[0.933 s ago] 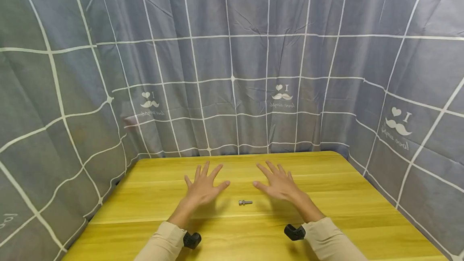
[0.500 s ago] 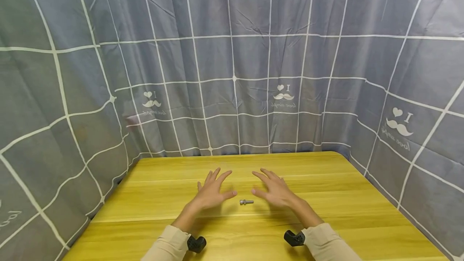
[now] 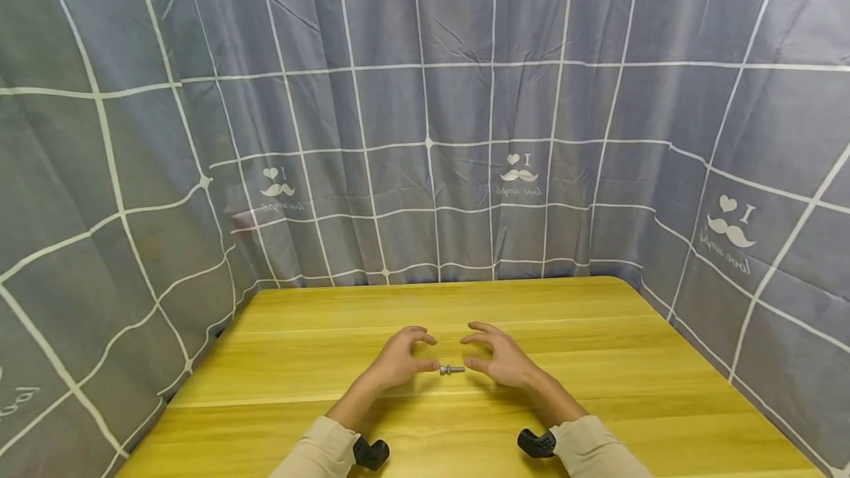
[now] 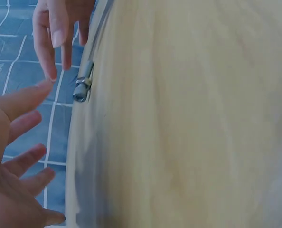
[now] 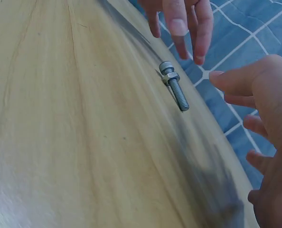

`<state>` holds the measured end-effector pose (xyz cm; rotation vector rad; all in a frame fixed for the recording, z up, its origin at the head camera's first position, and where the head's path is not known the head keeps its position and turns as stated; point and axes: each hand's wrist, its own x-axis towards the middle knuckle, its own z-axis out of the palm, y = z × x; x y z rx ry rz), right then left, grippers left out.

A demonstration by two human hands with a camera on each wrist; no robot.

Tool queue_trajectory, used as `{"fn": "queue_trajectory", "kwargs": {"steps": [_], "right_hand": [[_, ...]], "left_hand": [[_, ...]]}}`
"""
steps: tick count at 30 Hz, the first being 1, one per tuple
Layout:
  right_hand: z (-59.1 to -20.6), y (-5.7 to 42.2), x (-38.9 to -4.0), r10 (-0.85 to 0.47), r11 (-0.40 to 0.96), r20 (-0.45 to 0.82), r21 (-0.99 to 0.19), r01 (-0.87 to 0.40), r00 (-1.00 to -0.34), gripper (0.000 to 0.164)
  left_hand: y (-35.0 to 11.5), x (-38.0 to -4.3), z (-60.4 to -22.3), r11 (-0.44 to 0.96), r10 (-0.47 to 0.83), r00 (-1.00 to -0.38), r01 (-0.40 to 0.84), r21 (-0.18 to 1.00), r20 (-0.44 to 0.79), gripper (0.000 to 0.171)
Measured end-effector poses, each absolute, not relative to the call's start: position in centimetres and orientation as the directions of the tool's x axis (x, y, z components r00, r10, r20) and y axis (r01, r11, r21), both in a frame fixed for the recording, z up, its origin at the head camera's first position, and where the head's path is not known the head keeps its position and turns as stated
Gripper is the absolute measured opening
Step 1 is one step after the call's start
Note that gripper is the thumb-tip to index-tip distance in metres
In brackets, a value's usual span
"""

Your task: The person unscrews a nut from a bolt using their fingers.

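Beige cloth covers your forearms nearest the camera, the left sleeve (image 3: 315, 450) and the right sleeve (image 3: 595, 451) both running up from the bottom edge of the head view. At the inner side of each cuff you wear a black wrist piece, the left one (image 3: 372, 454) and the right one (image 3: 536, 443) pointing in toward each other. Past them, your left hand (image 3: 397, 360) hovers over the table (image 3: 445, 426) with its fingers loosely bent and its thumb reaching inward, its grasp empty. Your right hand (image 3: 506, 364) mirrors it, also empty, fingers loosely curved and thumb parted from them. Between your two thumbs lies a grey metal bolt (image 3: 453, 370), flat on the wood, its head toward your left hand and its threaded end toward your right. A nut (image 5: 171, 77) sits around the shank just below the head. In the head view your left thumb looks very close to the bolt's head, but both wrist views show the bolt apart from your fingers and thumbs. Your hands cast soft shadows on the yellow wood grain. Beyond your fingertips the tabletop runs on to its far edge, with rounded corners. Behind that hangs a grey-blue curtain (image 3: 392, 109) with a white grid, printed with hearts, moustaches and mirrored lettering.
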<state>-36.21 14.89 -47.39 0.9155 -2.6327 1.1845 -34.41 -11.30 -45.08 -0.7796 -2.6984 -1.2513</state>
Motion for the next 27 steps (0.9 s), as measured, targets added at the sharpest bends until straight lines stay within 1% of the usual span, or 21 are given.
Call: {"fn": "queue_trajectory", "kwargs": {"steps": [3,7,12,15,17,23,27], "right_hand": [[-47.6,14.8,-36.3,-0.475,0.479,0.314,-0.691,-0.541,-0.822,0.028],[-47.8,14.6,-36.6,-0.468,0.445,0.308,-0.728,-0.522,-0.828,0.020],[-48.0,14.2,-36.8,-0.464,0.424,0.301,-0.751,-0.507,-0.834,0.013],[-48.2,14.0,-36.7,-0.465,0.448,0.281,-0.743,-0.497,-0.840,0.007],[-48.3,13.8,-36.6,-0.469,0.466,0.268,-0.734,-0.493,-0.842,0.004],[-48.5,13.3,-36.3,-0.470,0.492,0.273,-0.708,-0.506,-0.840,0.002],[-48.6,13.1,-36.1,-0.455,0.493,0.286,-0.708,-0.506,-0.843,0.004]], "left_hand": [[-10.9,-34.5,-45.3,0.519,0.416,-0.873,0.458,0.722,0.254,0.032],[-10.3,-34.6,-45.6,0.509,0.372,-0.899,0.405,0.760,0.230,0.026],[-9.8,-34.6,-45.7,0.499,0.323,-0.930,0.325,0.803,0.175,0.019],[-9.6,-34.5,-45.8,0.513,0.312,-0.938,0.299,0.804,0.150,0.016],[-9.5,-34.4,-45.9,0.531,0.307,-0.940,0.299,0.793,0.149,0.014],[-9.2,-34.2,-46.2,0.576,0.309,-0.934,0.332,0.747,0.176,0.009],[-8.9,-34.1,-46.3,0.598,0.311,-0.931,0.346,0.723,0.189,0.009]]}}
